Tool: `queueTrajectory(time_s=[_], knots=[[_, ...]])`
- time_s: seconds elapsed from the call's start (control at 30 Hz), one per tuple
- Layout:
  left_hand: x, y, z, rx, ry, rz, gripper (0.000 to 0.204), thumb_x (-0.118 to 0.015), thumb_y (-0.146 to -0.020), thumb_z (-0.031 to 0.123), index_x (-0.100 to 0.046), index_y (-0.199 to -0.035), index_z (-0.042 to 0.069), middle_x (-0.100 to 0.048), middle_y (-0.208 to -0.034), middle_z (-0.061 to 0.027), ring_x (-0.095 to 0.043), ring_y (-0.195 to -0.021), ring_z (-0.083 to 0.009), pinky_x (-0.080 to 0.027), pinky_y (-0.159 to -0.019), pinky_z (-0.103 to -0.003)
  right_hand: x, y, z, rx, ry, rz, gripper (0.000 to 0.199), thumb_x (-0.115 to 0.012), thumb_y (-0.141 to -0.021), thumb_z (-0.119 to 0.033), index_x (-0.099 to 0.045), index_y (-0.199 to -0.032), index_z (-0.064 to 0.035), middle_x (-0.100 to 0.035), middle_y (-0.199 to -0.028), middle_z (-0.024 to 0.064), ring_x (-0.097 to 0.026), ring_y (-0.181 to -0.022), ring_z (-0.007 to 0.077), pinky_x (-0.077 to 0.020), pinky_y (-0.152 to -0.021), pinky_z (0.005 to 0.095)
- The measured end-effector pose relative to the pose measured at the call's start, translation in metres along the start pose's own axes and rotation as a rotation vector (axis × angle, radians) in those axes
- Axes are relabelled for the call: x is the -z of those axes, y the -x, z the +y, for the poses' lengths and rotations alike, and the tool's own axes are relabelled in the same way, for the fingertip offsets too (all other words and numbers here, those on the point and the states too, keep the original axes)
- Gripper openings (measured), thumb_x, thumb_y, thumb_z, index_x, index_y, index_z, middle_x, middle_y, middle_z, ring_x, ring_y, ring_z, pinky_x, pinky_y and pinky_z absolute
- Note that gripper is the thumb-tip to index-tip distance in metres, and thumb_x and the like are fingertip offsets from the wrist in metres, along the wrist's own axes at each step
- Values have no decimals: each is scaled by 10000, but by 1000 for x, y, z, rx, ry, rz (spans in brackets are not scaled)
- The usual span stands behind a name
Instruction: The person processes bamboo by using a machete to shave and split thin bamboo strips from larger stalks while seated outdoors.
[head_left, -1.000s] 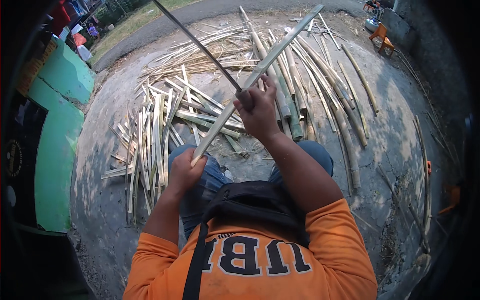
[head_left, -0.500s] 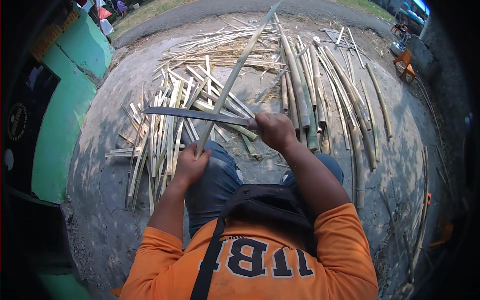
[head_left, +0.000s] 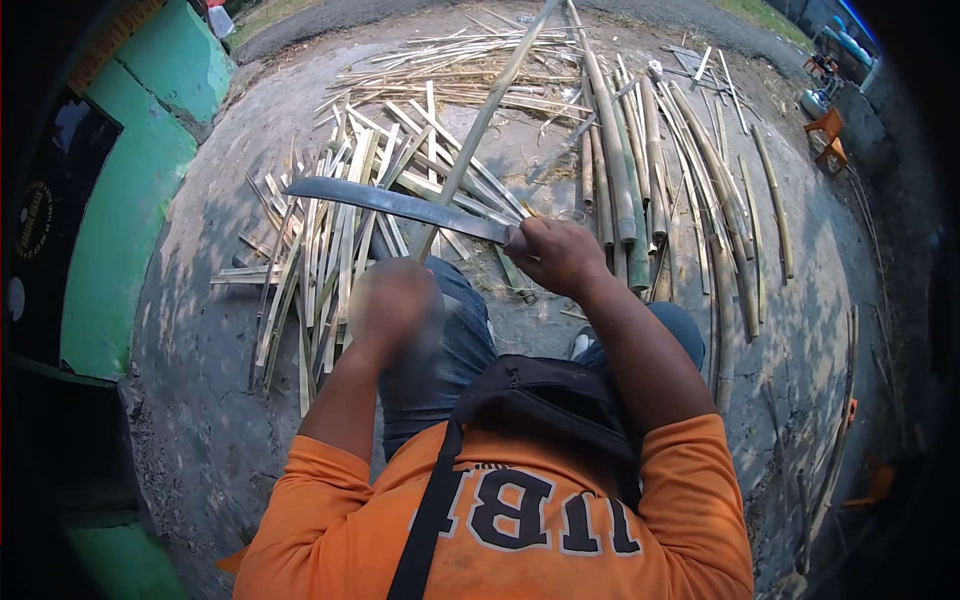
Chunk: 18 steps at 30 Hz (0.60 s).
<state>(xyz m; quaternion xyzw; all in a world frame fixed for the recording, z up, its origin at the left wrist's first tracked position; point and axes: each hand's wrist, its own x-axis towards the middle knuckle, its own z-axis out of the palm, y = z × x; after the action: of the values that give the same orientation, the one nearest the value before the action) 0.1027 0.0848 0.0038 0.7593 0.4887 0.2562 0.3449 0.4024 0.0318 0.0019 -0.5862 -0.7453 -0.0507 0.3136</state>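
Observation:
My right hand (head_left: pixel 562 255) is closed round the handle of a machete (head_left: pixel 400 203). Its long blade points left and tilts slightly up toward the tip. A long bamboo strip (head_left: pixel 490 108) slants up and away from my left hand (head_left: pixel 397 308), which is beside my left knee. That hand is blurred, but the strip's lower end runs into it and stays raised. The blade crosses the strip a little above my left hand; whether they touch I cannot tell.
Split bamboo strips (head_left: pixel 345 240) lie in a crossed heap at the left. Thin strips (head_left: pixel 450 75) spread behind it. Whole bamboo poles (head_left: pixel 620 190) lie at the right. A green wall (head_left: pixel 130 230) stands far left, an orange chair (head_left: pixel 828 135) far right.
The view has shifted slightly. The machete's handle end sits a little lower against the strip, so the blade slopes more. The left hand has become blurred, and both hands still work at the strip.

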Motion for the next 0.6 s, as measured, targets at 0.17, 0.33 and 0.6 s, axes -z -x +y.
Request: queueTrajectory(time_s=[0.17,0.33,0.6], knots=[[-2,3,-6,-75,64,33,332,-675,-1029,340,-664,-1003,10,-682,-802,-171,-681,-753,-330,-511,-706,-442,3,-3,-17,-60,-35,-69,273,-703,-953,-314,-590,-849,-88,-668,-712,151,-682,-709,410,-543,-672,524],[-3,4,5,-52,137,40,310,-673,-1030,328,-659,-997,20,-671,-798,-153,-656,-743,-293,-507,-717,-426,12,-13,-10,-45,108,-76,292,-670,-981,-392,-630,-886,-118,-702,-731,135,-705,-691,387,-548,-635,507],[8,-13,33,-82,31,-66,281,-656,-1029,298,-659,-1021,16,-672,-808,-170,-670,-756,-305,-509,-728,-423,35,-18,2,155,136,-33,187,-733,-892,-294,-632,-896,-135,-686,-721,100,-706,-679,343,-543,-638,492]])
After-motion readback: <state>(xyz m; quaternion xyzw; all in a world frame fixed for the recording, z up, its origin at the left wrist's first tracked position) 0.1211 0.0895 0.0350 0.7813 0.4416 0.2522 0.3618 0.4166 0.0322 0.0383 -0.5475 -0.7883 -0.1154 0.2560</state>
